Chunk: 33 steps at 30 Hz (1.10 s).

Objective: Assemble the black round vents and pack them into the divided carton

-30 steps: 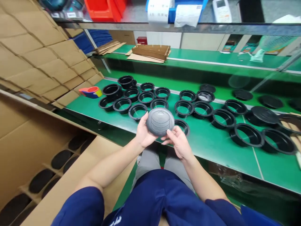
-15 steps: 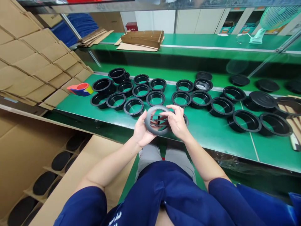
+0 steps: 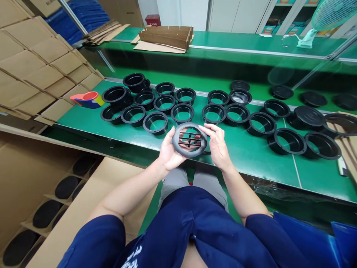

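A round dark-grey air vent (image 3: 176, 145) with thin black slats across its opening is in front of me, above the bench's near edge. My left hand (image 3: 170, 152) grips its left side, thumb on the rim and fingers passing underneath. On the right side, my right hand (image 3: 218, 147) has its fingers bent against the upper right rim. Part of a black ring (image 3: 206, 152) shows behind the vent, between it and my right hand. Just beyond, several black flanged rings stand on the bench, among them one ring (image 3: 182, 120) directly behind the vent.
More black rings (image 3: 262, 131) and round black discs (image 3: 281, 92) stand on the green bench (image 3: 240, 160). Far left are a red, blue and yellow holder (image 3: 88, 100) and stacked cardboard boxes (image 3: 36, 61). Below left, a carton (image 3: 122, 201) holds round black parts. A fan (image 3: 320, 26) stands behind.
My right fingers have moved off the slats to the vent's outer rim, and the slats show more openly. The view has tipped slightly downward.
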{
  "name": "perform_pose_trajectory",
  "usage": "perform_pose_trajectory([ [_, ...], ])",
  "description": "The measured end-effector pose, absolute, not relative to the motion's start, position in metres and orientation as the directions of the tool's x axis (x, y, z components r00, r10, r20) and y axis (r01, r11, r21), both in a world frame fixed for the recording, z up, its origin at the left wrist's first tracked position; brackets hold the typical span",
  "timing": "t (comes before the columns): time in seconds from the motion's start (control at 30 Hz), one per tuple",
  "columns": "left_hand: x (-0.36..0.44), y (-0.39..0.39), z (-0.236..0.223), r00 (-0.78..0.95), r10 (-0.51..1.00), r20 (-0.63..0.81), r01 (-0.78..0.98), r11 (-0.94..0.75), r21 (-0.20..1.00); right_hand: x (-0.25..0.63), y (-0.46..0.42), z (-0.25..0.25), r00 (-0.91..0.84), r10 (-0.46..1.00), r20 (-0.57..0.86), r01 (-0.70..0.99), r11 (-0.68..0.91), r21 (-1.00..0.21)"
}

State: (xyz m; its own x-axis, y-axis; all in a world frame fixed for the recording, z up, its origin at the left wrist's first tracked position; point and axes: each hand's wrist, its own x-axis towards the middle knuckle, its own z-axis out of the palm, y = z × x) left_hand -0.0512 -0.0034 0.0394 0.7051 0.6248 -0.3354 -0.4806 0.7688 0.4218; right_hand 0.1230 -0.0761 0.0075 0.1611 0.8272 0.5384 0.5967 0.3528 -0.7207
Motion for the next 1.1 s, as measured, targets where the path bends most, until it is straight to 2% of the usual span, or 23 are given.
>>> perform_pose_trajectory([
  [0.1, -0.052, -0.004, 0.041, 0.681, 0.625, -0.382, -0.479, 0.774, 0.413, 0.121, -0.08, 0.001, -0.025, 0.806, 0.591, 0.738, 0.414, -0.534],
  [0.2, -0.05, -0.009, 0.043, 0.68, 0.615, -0.4, -0.466, 0.783, 0.412, 0.119, -0.086, -0.002, -0.18, 0.836, 0.519, 0.828, 0.414, -0.379],
  [0.3, -0.044, -0.021, 0.044, 0.703, 0.577, -0.415, -0.422, 0.808, 0.411, 0.119, -0.089, 0.0, -0.195, 0.883, 0.426, 0.852, 0.368, -0.372],
  [0.47, -0.04, -0.035, 0.045, 0.703, 0.53, -0.474, -0.344, 0.837, 0.426, 0.123, -0.092, 0.007, -0.281, 0.897, 0.34, 0.802, 0.414, -0.43],
  [0.6, -0.043, -0.04, 0.045, 0.752, 0.524, -0.4, -0.332, 0.825, 0.458, 0.13, -0.095, 0.015, -0.378, 0.871, 0.314, 0.754, 0.486, -0.442],
  [0.67, -0.044, -0.041, 0.045, 0.769, 0.522, -0.37, -0.32, 0.815, 0.483, 0.136, -0.095, 0.018, -0.367, 0.878, 0.308, 0.766, 0.473, -0.436],
  [0.73, -0.046, -0.04, 0.042, 0.731, 0.565, -0.383, -0.315, 0.777, 0.544, 0.145, -0.09, 0.019, -0.265, 0.906, 0.329, 0.831, 0.388, -0.399],
  [0.8, -0.049, -0.036, 0.035, 0.614, 0.649, -0.449, -0.289, 0.714, 0.638, 0.155, -0.083, 0.014, -0.119, 0.927, 0.355, 0.917, 0.24, -0.32],
  [0.87, -0.051, -0.032, 0.025, 0.483, 0.708, -0.515, -0.236, 0.672, 0.702, 0.163, -0.074, 0.007, -0.052, 0.935, 0.35, 0.964, 0.138, -0.226],
  [0.93, -0.053, -0.029, 0.015, 0.445, 0.697, -0.562, -0.195, 0.688, 0.699, 0.166, -0.067, -0.002, -0.082, 0.945, 0.315, 0.977, 0.138, -0.159],
  [1.1, -0.059, -0.028, 0.0, 0.529, 0.627, -0.572, -0.184, 0.743, 0.644, 0.158, -0.056, -0.017, -0.146, 0.944, 0.295, 0.979, 0.18, -0.092],
])
